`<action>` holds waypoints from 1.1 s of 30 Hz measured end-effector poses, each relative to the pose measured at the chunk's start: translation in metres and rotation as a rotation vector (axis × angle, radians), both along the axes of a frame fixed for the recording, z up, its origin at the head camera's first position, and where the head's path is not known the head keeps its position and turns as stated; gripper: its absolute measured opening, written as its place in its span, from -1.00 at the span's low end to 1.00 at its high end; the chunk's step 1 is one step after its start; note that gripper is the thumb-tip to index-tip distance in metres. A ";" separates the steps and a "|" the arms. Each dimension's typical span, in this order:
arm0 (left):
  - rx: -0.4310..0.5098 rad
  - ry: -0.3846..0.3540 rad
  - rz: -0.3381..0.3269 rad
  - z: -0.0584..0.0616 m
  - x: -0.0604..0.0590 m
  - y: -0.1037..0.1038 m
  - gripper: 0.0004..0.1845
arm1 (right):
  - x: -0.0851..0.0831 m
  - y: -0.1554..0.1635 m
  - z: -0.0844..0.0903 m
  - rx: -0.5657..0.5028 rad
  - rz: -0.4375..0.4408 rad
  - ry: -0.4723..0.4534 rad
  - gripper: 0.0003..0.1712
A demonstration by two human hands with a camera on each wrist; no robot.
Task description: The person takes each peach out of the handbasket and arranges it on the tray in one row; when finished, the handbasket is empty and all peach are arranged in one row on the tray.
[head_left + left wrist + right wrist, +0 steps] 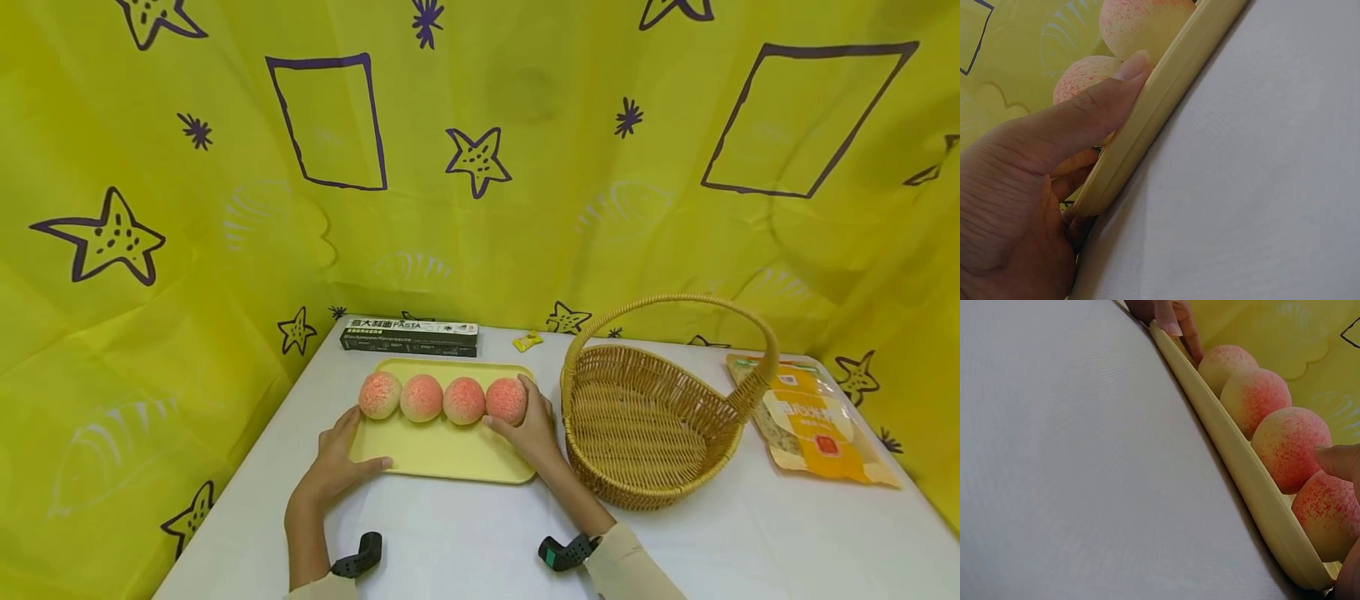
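Note:
A pale yellow tray (450, 454) lies on the white table with several pink-and-cream peaches in a row across its far half. My left hand (347, 450) pinches the tray's near left corner, thumb (1094, 109) on top of the rim (1166, 100) and fingers underneath. My right hand (527, 419) curls round the rightmost peach (506, 398), fingers on its right side and thumb (1340, 461) at its front. In the right wrist view the row of peaches (1288, 447) runs along the tray edge (1241, 481), with the rightmost peach (1329, 515) nearest.
An empty wicker basket (572, 377) with a tall handle stands just right of the tray. An orange snack bag (813, 421) lies at the far right. A dark pasta box (408, 337) and a small yellow sweet (527, 340) lie behind the tray. Yellow patterned cloth surrounds the table.

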State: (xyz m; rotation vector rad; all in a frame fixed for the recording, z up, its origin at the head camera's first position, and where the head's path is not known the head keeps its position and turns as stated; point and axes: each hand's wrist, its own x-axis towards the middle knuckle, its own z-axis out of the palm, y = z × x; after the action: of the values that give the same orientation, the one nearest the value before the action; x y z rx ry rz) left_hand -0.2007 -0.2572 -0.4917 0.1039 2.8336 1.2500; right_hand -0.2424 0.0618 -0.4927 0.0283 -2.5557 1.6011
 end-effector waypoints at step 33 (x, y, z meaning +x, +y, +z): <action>-0.026 -0.042 0.001 0.001 -0.001 -0.001 0.17 | 0.062 0.030 0.094 -0.035 0.406 0.206 -0.34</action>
State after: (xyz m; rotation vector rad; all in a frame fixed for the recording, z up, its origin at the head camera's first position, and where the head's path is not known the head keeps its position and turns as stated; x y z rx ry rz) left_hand -0.2014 -0.2584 -0.4906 0.0737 2.8139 1.2000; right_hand -0.1807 0.0917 -0.3991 0.7115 -2.4693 1.6612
